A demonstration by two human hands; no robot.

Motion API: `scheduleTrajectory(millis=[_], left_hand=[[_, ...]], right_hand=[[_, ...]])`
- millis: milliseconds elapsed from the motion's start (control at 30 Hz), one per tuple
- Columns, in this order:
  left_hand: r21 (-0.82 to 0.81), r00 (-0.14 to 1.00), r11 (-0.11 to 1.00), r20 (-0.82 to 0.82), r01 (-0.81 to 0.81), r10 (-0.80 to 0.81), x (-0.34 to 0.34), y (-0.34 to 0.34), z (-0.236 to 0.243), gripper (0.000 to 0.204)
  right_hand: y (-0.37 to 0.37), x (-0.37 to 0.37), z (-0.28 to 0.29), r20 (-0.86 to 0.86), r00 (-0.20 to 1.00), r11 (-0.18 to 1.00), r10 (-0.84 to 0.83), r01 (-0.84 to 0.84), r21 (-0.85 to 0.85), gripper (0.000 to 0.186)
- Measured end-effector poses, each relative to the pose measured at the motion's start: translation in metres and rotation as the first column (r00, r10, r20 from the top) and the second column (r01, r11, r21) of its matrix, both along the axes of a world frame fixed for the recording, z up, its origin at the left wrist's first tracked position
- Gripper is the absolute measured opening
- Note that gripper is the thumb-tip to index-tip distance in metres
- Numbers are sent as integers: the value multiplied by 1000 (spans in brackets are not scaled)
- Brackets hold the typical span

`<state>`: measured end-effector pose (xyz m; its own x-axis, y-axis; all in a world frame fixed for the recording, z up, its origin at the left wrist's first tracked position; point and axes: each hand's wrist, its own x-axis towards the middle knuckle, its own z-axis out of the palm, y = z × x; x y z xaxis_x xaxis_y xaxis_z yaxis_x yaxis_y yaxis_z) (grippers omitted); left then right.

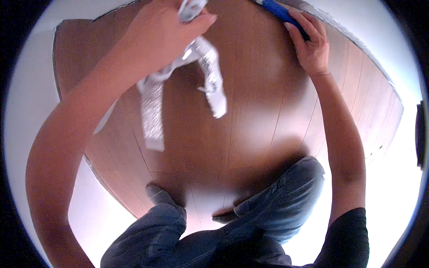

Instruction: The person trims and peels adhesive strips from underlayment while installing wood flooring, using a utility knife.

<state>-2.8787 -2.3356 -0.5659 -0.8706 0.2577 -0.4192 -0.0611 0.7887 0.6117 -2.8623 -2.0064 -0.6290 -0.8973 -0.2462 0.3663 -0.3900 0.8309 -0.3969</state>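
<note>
A: L hand (167,33) & R hand (313,47), what've they got?

B: L's up nr 11 o'clock, thumb & fingers closed on a crumpled silvery-white strip (153,114); top edge cuts off part of the hand. R's btwn 1 & 2, fingers curled round the grip of a blue-handled tool (279,11)

A: Where's the strip exactly?

B: Bunched at the L hand, w/ 2 loose tails below: longer one toward 10 o'clock, shorter one just above centre. Shiny, crinkled, a bit blurred. Can't tell if the tails touch the wood-plank floor (254,85)

A: & the tool?

B: At 1 o'clock, slanting up-left, head mostly cut off by the top edge, so can't tell what kind. It's nr the silvery edging (330,21) btwn floor & white wall (364,31)

A: Rest?

B: Blue jeans (290,192) approx 5 to 7, knees bent, grey footwear (158,194) nr 7, black sleeve (348,241) just past 4 o'clock
</note>
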Motion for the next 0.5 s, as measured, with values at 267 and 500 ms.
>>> scheduleTrajectory(millis=[267, 500], left_hand=[[-152, 852, 898, -415, -412, 320, -32, 133, -34, 50], [-251, 749, 849, -623, -465, 226, -51, 157, -55, 56]], right_hand=[[12, -7, 8, -28, 996, 987, 88, -90, -130, 29], [48, -13, 7, -35, 999, 990, 15, -19, -139, 29]])
